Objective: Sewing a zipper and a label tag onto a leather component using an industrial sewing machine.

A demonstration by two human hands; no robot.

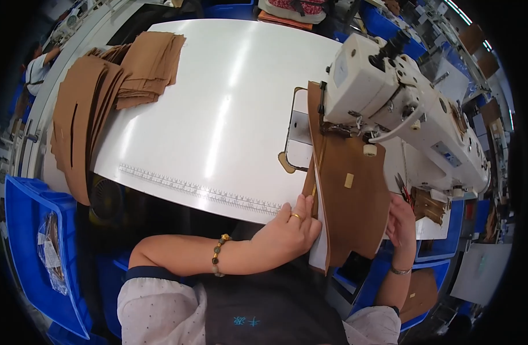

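A brown panel, likely leather or fabric, lies under the sewing machine's head and hangs over the table's near edge. Along its left side run a narrow brown strip and a white underside layer. My left hand, a ring on one finger, is closed on that left edge, fingertips pressed on the strip just in front of the needle area. At the panel's right edge, my right hand has its fingers curled against the border; its thumb is partly hidden. Small thread snips lie just beyond my right fingers.
Stacks of brown cut pieces and slotted panels sit at the table's left end. A printed ruler scale follows the front edge. Blue bins stand at left; another blue bin at lower right holds a brown panel.
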